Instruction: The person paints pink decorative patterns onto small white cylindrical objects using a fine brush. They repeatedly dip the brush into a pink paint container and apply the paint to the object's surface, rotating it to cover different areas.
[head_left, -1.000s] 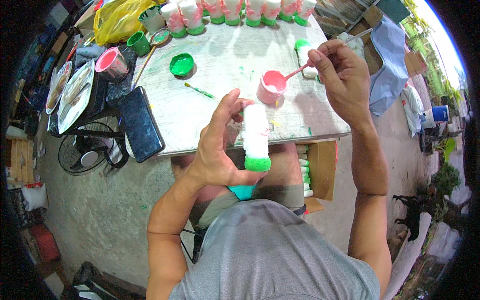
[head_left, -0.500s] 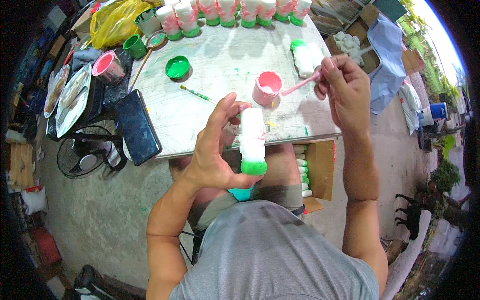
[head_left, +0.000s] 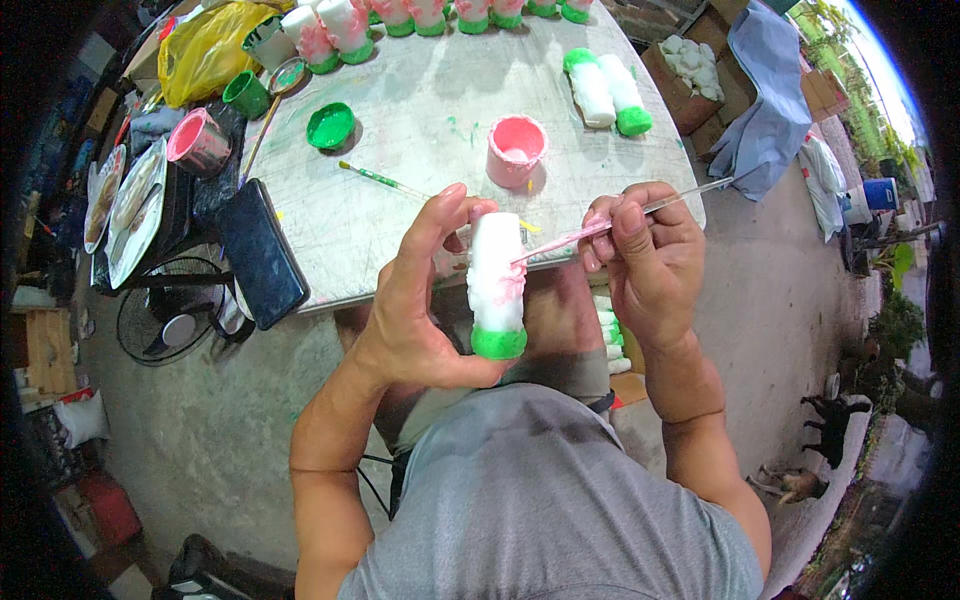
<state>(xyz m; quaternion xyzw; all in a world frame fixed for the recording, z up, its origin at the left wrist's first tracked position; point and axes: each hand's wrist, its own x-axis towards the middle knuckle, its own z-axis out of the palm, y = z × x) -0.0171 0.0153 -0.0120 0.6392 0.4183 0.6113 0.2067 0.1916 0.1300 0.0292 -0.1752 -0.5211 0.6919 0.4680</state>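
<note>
Between its thumb and fingers my left hand holds a white moulded cylinder upright by its two ends. The cylinder has a green base and some pink paint on its raised middle. My right hand pinches a thin paintbrush with a pink-coated front half, its tip touching the cylinder's right side. Just beyond, an open cup of pink paint stands on the white table. Two white pieces with green ends lie farther back to the right.
Several pink-and-green painted cylinders line the table's far edge. At left are a green paint lid, a second brush, a dark phone, another pink pot and plates. A box with white pieces sits beyond the right edge.
My right hand has come left and down from beside the paint cup, bringing the brush tip onto the cylinder. The left hand still holds the cylinder, with more pink facing up.
</note>
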